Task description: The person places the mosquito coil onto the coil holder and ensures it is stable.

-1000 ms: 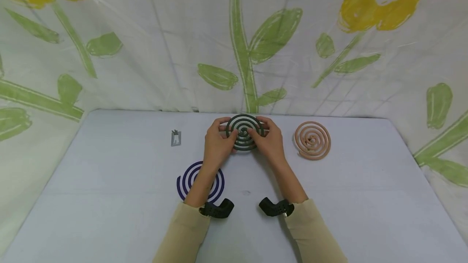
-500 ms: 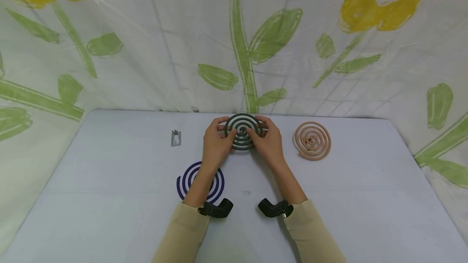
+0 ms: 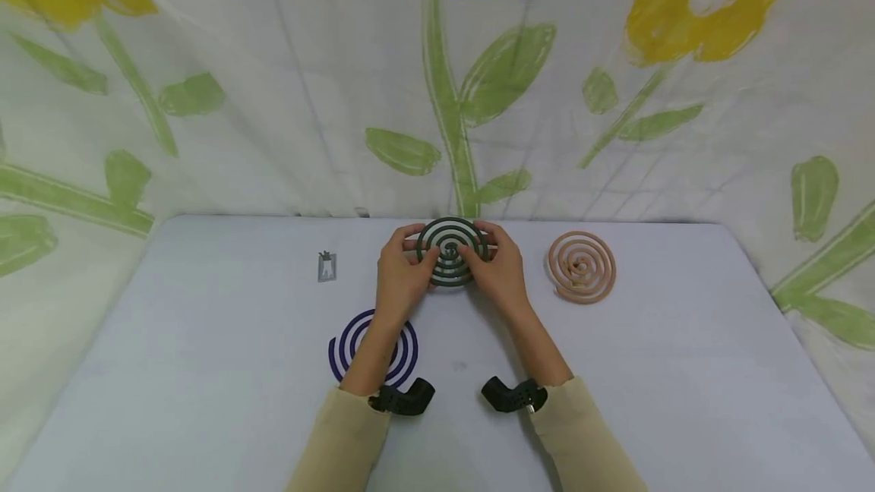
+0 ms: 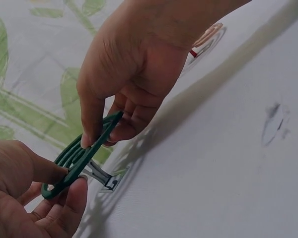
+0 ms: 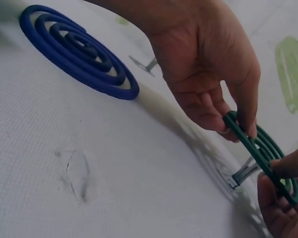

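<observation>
The green coil (image 3: 450, 250) is pinched between thumb and fingers by the left hand (image 3: 402, 268) and the right hand (image 3: 504, 270), above a metal stand (image 4: 108, 181) on the table (image 3: 683, 370). A tan coil (image 3: 579, 267) is seen to the right.

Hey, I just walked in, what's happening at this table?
A person grips a green coil from either side with the left hand and right hand. It is tilted above a small metal stand; whether the two are joined isn't clear. A blue coil lies nearer the person on the white table, with a second metal stand farther back, to the left of the hands. A tan coil is over to the right.
</observation>
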A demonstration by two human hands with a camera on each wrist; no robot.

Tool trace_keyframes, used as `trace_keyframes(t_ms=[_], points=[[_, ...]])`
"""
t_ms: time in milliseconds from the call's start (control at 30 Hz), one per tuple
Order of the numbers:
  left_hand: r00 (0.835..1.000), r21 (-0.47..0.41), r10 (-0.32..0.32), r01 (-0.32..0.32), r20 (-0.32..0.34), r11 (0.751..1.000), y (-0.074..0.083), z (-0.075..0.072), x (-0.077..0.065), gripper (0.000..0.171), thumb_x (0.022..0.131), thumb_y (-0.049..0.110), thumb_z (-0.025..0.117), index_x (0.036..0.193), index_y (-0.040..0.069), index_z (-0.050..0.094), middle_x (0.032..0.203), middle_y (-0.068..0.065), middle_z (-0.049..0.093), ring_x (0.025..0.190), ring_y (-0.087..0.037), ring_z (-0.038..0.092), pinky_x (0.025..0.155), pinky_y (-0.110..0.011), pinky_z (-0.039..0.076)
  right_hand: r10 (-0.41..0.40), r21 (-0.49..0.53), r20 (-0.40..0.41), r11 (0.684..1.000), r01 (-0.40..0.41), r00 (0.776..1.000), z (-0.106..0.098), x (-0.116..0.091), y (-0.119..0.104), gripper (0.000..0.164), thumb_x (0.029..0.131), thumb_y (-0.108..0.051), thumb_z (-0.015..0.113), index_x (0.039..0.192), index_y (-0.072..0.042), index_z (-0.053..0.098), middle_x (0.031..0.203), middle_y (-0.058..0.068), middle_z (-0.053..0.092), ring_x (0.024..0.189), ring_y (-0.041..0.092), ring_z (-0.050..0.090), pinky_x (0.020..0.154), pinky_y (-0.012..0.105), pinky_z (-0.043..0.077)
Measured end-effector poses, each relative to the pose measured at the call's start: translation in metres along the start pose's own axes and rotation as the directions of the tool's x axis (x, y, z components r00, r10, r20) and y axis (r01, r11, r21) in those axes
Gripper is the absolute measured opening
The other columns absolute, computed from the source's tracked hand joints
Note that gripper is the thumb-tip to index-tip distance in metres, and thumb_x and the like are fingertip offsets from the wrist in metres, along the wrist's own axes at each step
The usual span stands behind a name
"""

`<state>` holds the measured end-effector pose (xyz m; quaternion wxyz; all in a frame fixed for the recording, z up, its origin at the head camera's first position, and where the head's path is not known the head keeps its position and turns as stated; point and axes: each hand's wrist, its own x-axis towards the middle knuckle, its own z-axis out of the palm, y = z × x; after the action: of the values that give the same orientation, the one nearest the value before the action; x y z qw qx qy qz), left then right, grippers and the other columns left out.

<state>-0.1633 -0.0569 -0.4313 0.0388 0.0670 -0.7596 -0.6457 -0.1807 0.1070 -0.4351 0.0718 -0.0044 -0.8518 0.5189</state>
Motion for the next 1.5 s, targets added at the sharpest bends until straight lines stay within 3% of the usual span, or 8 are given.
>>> trace_keyframes(t_ms=[300,533,1000,1267,1500], points=[[1.000,-0.015,-0.004,0.004,-0.013,1.000,-0.0026,-0.0001,-0.0020,0.047,0.097,0.007,0.073,0.142,0.010,0.061,0.119,-0.021,0.069,0.067,-0.021,0.070,0.047,-0.031,0.060,-0.009,-0.019,0.003,1.000,0.009,1.000,0.0019,-0.0027,0.0024,0.051,0.095,-0.020,0.081,0.142,-0.009,0.064,0.120,0.023,0.072,0.096,0.037,0.073,0.079,0.032,0.057],[1.000,-0.026,-0.004,0.004,-0.005,1.000,-0.0006,0.0001,-0.0007,0.047,0.097,0.006,0.073,0.142,0.010,0.061,0.119,-0.021,0.068,0.073,-0.026,0.074,0.049,-0.033,0.061,-0.001,-0.031,0.001,1.000,0.001,1.000,0.0007,-0.0023,0.0002,0.051,0.095,-0.019,0.080,0.142,-0.009,0.063,0.121,0.022,0.072,0.097,0.037,0.073,0.082,0.037,0.058],[0.999,0.007,-0.037,0.037,0.002,0.999,0.0009,-0.0012,0.0003,0.047,0.097,0.009,0.073,0.142,0.012,0.061,0.120,-0.018,0.068,0.075,-0.022,0.073,0.049,-0.030,0.060,0.005,-0.021,0.014,1.000,-0.005,1.000,0.0009,-0.0015,0.0004,0.051,0.095,-0.018,0.080,0.142,-0.008,0.063,0.121,0.024,0.071,0.097,0.038,0.073,0.077,0.029,0.057],[0.999,0.023,-0.032,0.032,0.020,0.999,0.0031,-0.0040,0.0012,0.047,0.098,0.010,0.073,0.143,0.011,0.060,0.120,-0.019,0.068,0.077,-0.025,0.074,0.050,-0.030,0.061,-0.001,-0.034,0.005,0.999,0.001,1.000,0.0015,-0.0017,-0.0029,0.050,0.095,-0.020,0.079,0.142,-0.009,0.064,0.123,0.022,0.072,0.098,0.037,0.072,0.085,0.041,0.059],[0.998,0.015,-0.047,0.046,0.033,0.999,0.0021,-0.0029,0.0003,0.047,0.097,0.009,0.072,0.143,0.009,0.059,0.119,-0.020,0.068,0.070,-0.020,0.072,0.051,-0.032,0.062,0.001,-0.033,0.011,0.999,-0.001,1.000,0.0005,-0.0017,-0.0011,0.050,0.095,-0.018,0.079,0.141,-0.008,0.064,0.122,0.022,0.072,0.098,0.036,0.071,0.081,0.033,0.055]])
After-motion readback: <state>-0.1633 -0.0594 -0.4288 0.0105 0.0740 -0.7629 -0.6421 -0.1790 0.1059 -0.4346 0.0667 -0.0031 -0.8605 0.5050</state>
